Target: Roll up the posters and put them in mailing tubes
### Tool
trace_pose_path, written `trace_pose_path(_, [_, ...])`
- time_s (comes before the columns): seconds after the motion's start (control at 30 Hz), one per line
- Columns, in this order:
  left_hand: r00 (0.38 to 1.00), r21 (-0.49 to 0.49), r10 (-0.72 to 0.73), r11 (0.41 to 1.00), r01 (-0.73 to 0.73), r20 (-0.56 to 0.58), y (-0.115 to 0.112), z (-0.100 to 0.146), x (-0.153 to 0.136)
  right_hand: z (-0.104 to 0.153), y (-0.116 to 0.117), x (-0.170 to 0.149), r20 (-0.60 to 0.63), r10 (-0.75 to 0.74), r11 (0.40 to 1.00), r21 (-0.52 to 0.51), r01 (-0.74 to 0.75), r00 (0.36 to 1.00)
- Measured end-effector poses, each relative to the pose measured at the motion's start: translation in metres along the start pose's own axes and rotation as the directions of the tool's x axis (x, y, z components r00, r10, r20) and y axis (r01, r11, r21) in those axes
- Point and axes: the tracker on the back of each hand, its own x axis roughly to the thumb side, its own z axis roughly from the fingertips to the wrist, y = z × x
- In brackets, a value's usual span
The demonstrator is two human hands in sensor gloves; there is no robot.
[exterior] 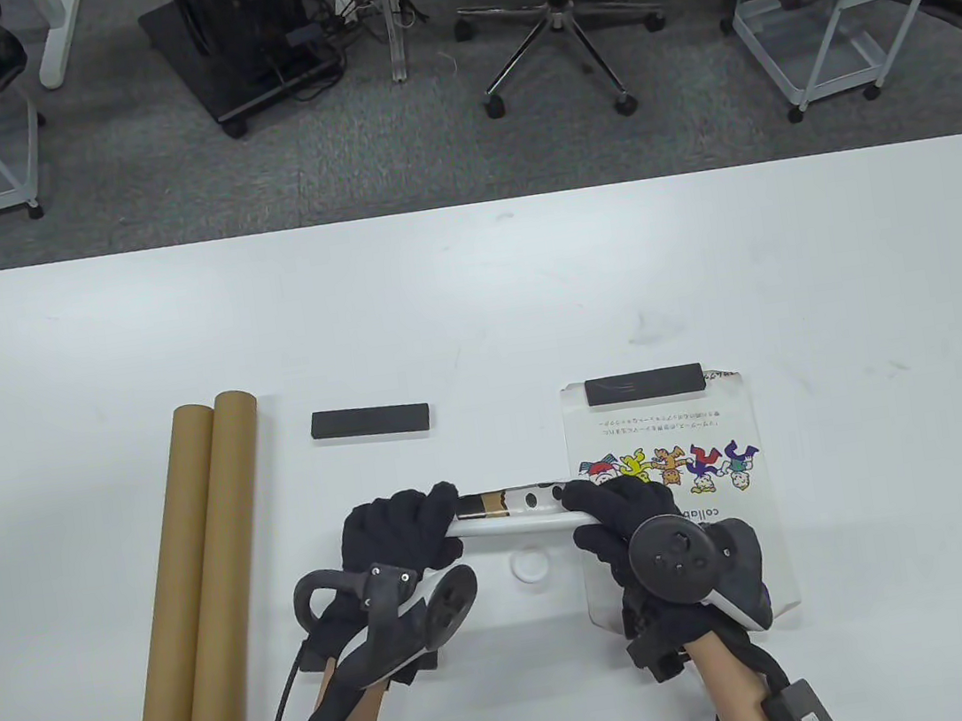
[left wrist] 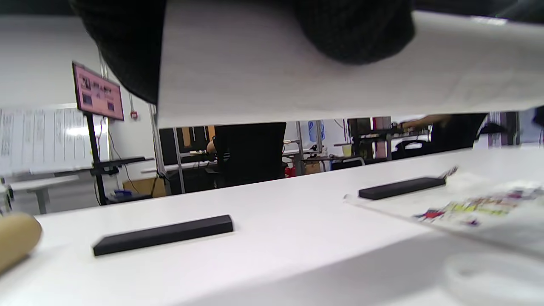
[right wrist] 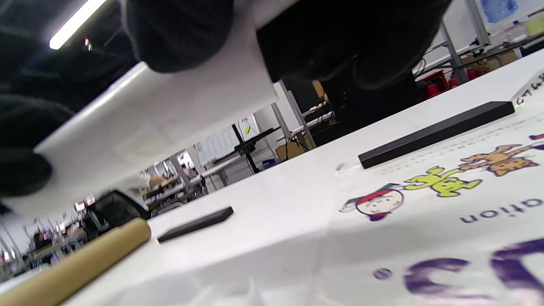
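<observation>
We see our left hand [exterior: 402, 528] and right hand [exterior: 620, 520] each clenched round an end of the rolled poster [exterior: 511, 513], held just above the worktop [exterior: 474, 308] at six o'clock, with two cardboard mailing tubes [exterior: 201, 596] at eight o'clock.

Two tubes [exterior: 201, 596] far left; rolled poster [exterior: 511, 513] centre, flat poster [exterior: 669, 459] right, under bar [exterior: 645, 385].

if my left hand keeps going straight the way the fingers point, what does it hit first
Probably the black bar lying bare on the table, straight beyond the left hand. That hand holds the rolled poster above the tabletop, so it could pass over; height is unclear.
</observation>
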Motion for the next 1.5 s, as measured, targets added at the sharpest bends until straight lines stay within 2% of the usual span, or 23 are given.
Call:
trace_pose_path(0.07, [0.999, 0.008, 0.043, 0.999, -0.043, -0.002, 0.0016, 0.0001, 0.0021, 0.0006, -0.0017, 0.0, -0.012, -0.051, 0.999, -0.017, 0.05, 0.999])
trace_pose_path(0.27, [0.998, -0.004, 0.054, 0.999, -0.054, 0.032, 0.0004, 0.0006, 0.0055, 0.0006, -0.0006, -0.0013, 0.0, -0.115, 0.993, 0.03, 0.115, 0.993])
trace_pose_path(0.33, [0.996, -0.007, 0.086, 0.996, -0.086, 0.024, 0.0015, 0.0005, 0.0051, 0.0005, 0.0004, 0.0015, 0.011, -0.104, 0.994, 0.036, 0.103, 0.995])
trace_pose_path(0.47, [0.998, 0.04, -0.052, 0.998, 0.051, 0.023, 0.0027, 0.0003, 0.0067, 0.0006, 0.0004, 0.0057, 0.033, -0.094, 0.995, 0.032, 0.093, 0.995])
trace_pose_path(0.6, [0.999, 0.048, -0.053, 0.997, 0.052, 0.011, 0.0014, 0.0002, 0.0061, 0.0002, 0.0006, 0.0038, 0.037, -0.1, 0.994, 0.048, 0.098, 0.994])
trace_pose_path(0.97, [0.993, 0.009, -0.121, 0.993, 0.121, 0.002, 0.0026, 0.0005, 0.0036, -0.0008, 0.0064, 0.0033, 0.016, 0.031, 0.996, 0.088, -0.032, 0.999])
trace_pose_path(1.17, [0.99, -0.009, -0.138, 0.99, 0.139, 0.015, 0.0036, 0.0007, 0.0005, -0.0012, 0.0064, -0.0001, 0.022, 0.003, 0.994, 0.105, -0.006, 1.0])
trace_pose_path(1.33, [0.989, -0.005, -0.148, 0.989, 0.148, 0.018, 0.0036, 0.0005, 0.0002, -0.0008, 0.004, -0.0025, 0.037, 0.031, 0.997, 0.063, -0.033, 0.999])
trace_pose_path(1.5, [0.992, -0.055, -0.12, 0.991, 0.123, 0.048, -0.0015, -0.001, 0.0012, -0.0013, 0.0062, -0.0031, 0.032, 0.044, 0.996, 0.082, -0.046, 0.999])
